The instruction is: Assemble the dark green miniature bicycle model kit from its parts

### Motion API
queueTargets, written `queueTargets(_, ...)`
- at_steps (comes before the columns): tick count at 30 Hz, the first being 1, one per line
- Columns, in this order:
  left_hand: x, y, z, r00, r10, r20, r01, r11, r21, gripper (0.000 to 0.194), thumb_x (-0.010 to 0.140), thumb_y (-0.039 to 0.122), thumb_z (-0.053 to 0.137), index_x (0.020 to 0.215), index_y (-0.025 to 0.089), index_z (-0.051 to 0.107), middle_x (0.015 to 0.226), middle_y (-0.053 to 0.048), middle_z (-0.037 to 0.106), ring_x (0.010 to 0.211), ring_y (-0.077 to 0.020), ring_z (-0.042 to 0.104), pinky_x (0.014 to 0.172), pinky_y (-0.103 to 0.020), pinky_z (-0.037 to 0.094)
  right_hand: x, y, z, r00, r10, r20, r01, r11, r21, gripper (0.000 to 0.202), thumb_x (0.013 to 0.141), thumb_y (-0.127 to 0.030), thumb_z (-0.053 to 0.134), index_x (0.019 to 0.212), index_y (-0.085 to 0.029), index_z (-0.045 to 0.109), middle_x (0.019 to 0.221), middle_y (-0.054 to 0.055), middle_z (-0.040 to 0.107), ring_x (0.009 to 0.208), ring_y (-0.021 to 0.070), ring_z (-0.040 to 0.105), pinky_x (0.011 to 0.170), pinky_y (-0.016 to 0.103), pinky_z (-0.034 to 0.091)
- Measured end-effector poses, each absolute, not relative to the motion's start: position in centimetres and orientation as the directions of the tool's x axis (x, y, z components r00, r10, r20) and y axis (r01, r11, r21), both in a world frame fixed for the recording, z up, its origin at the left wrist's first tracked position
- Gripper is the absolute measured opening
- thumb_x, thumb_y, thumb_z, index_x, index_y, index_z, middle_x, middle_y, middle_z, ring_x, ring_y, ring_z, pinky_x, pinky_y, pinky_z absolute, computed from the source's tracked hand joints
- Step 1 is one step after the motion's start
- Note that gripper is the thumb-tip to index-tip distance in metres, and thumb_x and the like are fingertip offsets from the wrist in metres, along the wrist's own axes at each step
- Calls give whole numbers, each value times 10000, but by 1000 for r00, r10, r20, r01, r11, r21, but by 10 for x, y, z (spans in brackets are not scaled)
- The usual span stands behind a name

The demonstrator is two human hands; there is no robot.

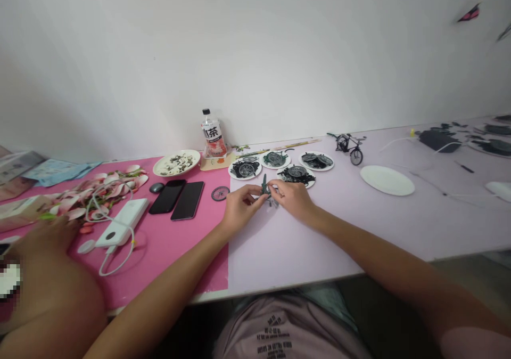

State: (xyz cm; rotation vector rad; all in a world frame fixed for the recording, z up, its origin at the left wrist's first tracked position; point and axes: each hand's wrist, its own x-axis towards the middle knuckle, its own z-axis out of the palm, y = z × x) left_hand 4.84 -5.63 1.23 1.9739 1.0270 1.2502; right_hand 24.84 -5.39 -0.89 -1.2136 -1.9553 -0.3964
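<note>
Over the pale half of the table, my left hand and my right hand meet on a small dark bicycle-model part. Fingertips of both hands pinch it, and its exact shape is partly covered by them. Just behind my hands are several white plates with dark model pieces, among them a plate with a spoked wheel and a nearer plate with wheels and small parts. A loose spoked wheel lies left of my left hand. Farther right stands a small model bicycle.
A bare white plate sits to the right. Leftward are two dark phones, a white power bank with a looped cable, pink petals and a drink pouch. Another person's arm rests at the left edge.
</note>
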Motion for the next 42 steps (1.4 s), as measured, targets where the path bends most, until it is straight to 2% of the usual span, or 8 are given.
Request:
queueTargets(6, 49, -54, 10, 237, 836, 495, 275, -546, 791, 311, 855, 410, 761, 1028, 154, 723, 801, -52, 766, 560, -129, 677, 530, -222, 499, 253, -52, -7, -334, 546, 769, 833, 552, -30, 237, 999, -188, 528, 937, -185, 757, 635, 13, 717, 569, 125, 625, 586, 238, 381)
queueTargets(10, 50, -54, 9, 225, 828, 513, 286, -559, 778, 327, 861, 412, 756, 1052, 148, 728, 757, -45, 755, 550, -129, 667, 520, -220, 495, 251, -50, -12, -262, 574, 776, 831, 543, -121, 192, 968, -199, 567, 961, -183, 758, 633, 12, 718, 539, 121, 614, 565, 231, 370)
queueTargets(14, 50, -55, 7, 234, 817, 528, 277, -576, 769, 349, 857, 424, 761, 1069, 148, 729, 756, -47, 758, 547, -128, 664, 516, -220, 505, 246, -51, -15, -177, 627, 759, 830, 509, -227, 189, 960, -240, 577, 950, -186, 758, 557, -10, 657, 472, 112, 554, 546, 227, 357)
queueTargets(19, 50, -55, 6, 234, 806, 544, 253, -590, 766, 385, 841, 460, 778, 1073, 156, 733, 804, -67, 776, 568, -139, 686, 519, -229, 524, 245, -51, -15, -168, 643, 748, 838, 492, -235, 237, 998, -296, 542, 973, -183, 748, 553, -9, 638, 454, 115, 517, 528, 239, 324)
queueTargets(24, 50, -56, 7, 229, 798, 557, 241, -601, 762, 395, 831, 475, 788, 1059, 158, 733, 808, -70, 778, 580, -149, 703, 527, -236, 534, 246, -49, -18, -180, 652, 736, 829, 503, -243, 245, 1019, -308, 518, 1023, -178, 726, 591, 8, 662, 505, 129, 572, 544, 233, 326)
queueTargets(27, 50, -55, 6, 225, 793, 566, 238, -608, 758, 387, 834, 468, 788, 1059, 159, 732, 796, -64, 774, 577, -149, 704, 532, -240, 535, 246, -49, -19, -174, 668, 723, 822, 503, -267, 242, 1019, -317, 517, 1033, -180, 716, 575, 1, 644, 498, 133, 556, 550, 233, 327)
queueTargets(35, 50, -55, 5, 231, 757, 611, 254, -653, 714, 337, 845, 433, 789, 1038, 162, 733, 793, -63, 779, 638, -162, 732, 580, -244, 541, 241, -57, -16, -91, 762, 642, 744, 481, -465, 227, 1001, -331, 525, 1019, -173, 688, 536, -42, 537, 472, 121, 444, 543, 237, 310)
queueTargets(42, 50, -56, 6, 239, 750, 616, 278, -661, 697, 322, 851, 436, 781, 1030, 171, 746, 809, -64, 786, 670, -168, 740, 604, -250, 552, 237, -64, -9, -17, 821, 570, 560, 480, -675, 248, 971, -392, 538, 966, -176, 661, 534, -64, 431, 469, 111, 358, 506, 254, 248)
